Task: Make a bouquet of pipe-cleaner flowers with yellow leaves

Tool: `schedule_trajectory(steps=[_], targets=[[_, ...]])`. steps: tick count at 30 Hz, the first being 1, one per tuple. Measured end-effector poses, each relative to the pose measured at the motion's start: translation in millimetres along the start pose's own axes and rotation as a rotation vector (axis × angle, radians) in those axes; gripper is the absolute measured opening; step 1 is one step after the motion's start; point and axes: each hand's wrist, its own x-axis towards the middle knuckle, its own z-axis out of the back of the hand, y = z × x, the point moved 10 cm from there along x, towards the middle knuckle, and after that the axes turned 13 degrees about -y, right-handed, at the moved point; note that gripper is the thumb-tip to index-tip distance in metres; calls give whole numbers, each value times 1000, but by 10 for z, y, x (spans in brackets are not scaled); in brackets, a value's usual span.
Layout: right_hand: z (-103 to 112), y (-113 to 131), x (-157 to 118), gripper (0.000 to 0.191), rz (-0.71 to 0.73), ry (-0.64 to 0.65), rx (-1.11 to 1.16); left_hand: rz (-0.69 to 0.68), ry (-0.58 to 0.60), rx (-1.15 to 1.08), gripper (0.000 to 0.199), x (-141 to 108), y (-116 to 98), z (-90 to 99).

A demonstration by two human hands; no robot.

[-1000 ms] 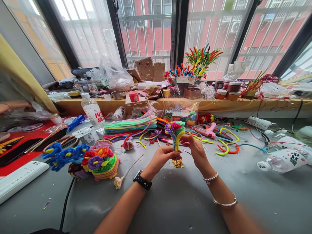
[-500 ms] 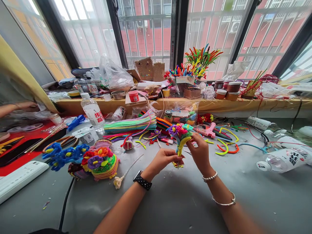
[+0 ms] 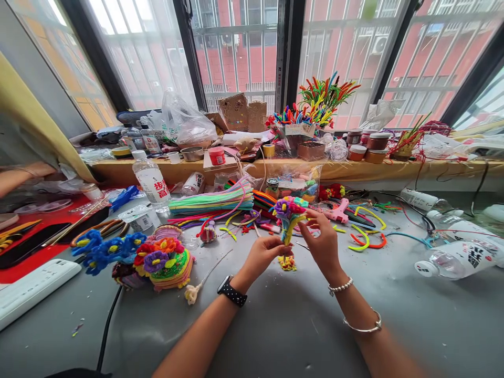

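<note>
A small bouquet of pipe-cleaner flowers, with purple, red, pink and turquoise blooms and green and yellow stems, stands upright between my hands. Its lower stems are pinched by my left hand, thumb against fingers. My right hand has its fingertips closed at the upper right of the bouquet, by a bent yellow strip; the exact contact is partly hidden. On the table just below lies a small yellow and red fuzzy piece. Left of my forearm is a cream flower on a thin stem.
Pipe-cleaner bundles lie behind my hands, with a pink glue gun to the right. Blue flowers and a colourful flower-topped piece stand left. A bottle lies right; a power strip is far left. Another person's arm shows at left.
The bouquet has turned and tilted slightly to the left. My right hand has shifted a little left and down on it, and more of the yellow and red piece below now shows.
</note>
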Motion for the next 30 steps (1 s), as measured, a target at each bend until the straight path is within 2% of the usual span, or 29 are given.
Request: schedule_trajectory(steps=[3, 10, 13, 18, 22, 24, 27, 30], targets=[[92, 106, 22, 17, 40, -60, 37, -30, -51, 15, 18, 22, -30, 63], [13, 355, -20, 11, 127, 66, 155, -80, -20, 70, 22, 37, -30, 57], [6, 408, -37, 9, 164, 69, 166, -95, -4, 102, 24, 36, -24, 38], [21, 467, -92, 8, 231, 38, 131, -196, -14, 196, 26, 55, -72, 43], [69, 335, -128, 16, 132, -86, 100, -231, -58, 185, 25, 82, -93, 97], [25, 223, -158, 20, 48, -96, 85, -240, -71, 152, 24, 86, -109, 118], [-139, 55, -213, 25, -85, 0, 93, -245, -64, 114, 24, 82, -121, 118], [-319, 15, -261, 22, -136, 157, 165, -251, -44, 101, 25, 74, -128, 91]])
